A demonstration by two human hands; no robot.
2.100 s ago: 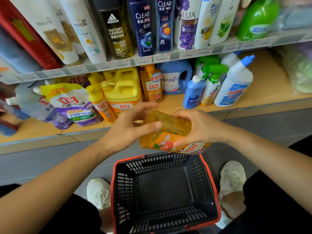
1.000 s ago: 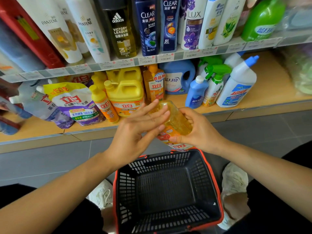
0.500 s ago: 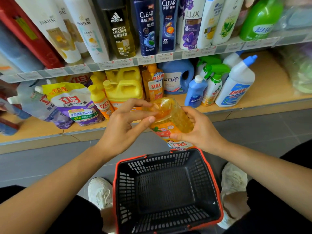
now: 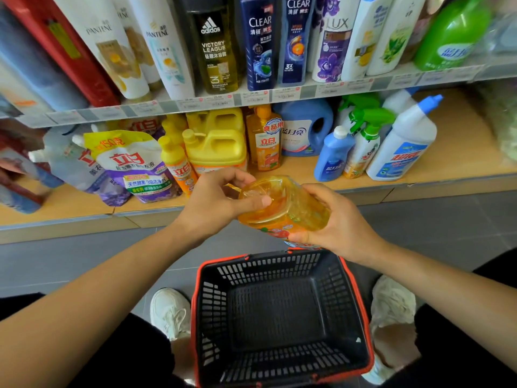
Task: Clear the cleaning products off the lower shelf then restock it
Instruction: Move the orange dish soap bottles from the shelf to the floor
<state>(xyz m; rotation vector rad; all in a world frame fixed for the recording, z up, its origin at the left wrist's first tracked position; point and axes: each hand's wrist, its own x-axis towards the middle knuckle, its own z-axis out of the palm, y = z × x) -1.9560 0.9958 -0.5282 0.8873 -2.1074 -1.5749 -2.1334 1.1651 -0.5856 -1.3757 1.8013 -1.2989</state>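
Note:
I hold an orange dish-soap bottle above the black basket, its base turned up toward me. My right hand grips its body from the right. My left hand holds the base end, thumb laid across the bottom. On the lower shelf stand yellow jugs, another orange bottle, a blue detergent jug, a small blue bottle, green-trigger sprays, a white blue-capped bottle and refill pouches.
The basket has a red rim and sits on the grey floor between two white shoes. The upper shelf carries shampoo and body-wash bottles with price tags along its edge. Packages lie at the lower shelf's far left.
The bottle has been turned from lying sideways to base-up. My left hand went from flat against it to holding its base end. It stays above the basket.

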